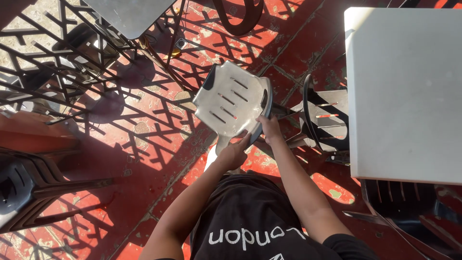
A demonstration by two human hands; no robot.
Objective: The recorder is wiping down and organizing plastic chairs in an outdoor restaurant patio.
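Gripping a white plastic chair (230, 101) at its 5 o'clock edge: left hand (234, 153) and right hand (269, 128), both clasped tight, over the red floor (144, 159).

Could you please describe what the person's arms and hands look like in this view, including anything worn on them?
Both forearms are bare, and the left hand and right hand wear no gloves, rings or watch that show. A short black sleeve covers the right upper arm, part of a black shirt with white lettering.
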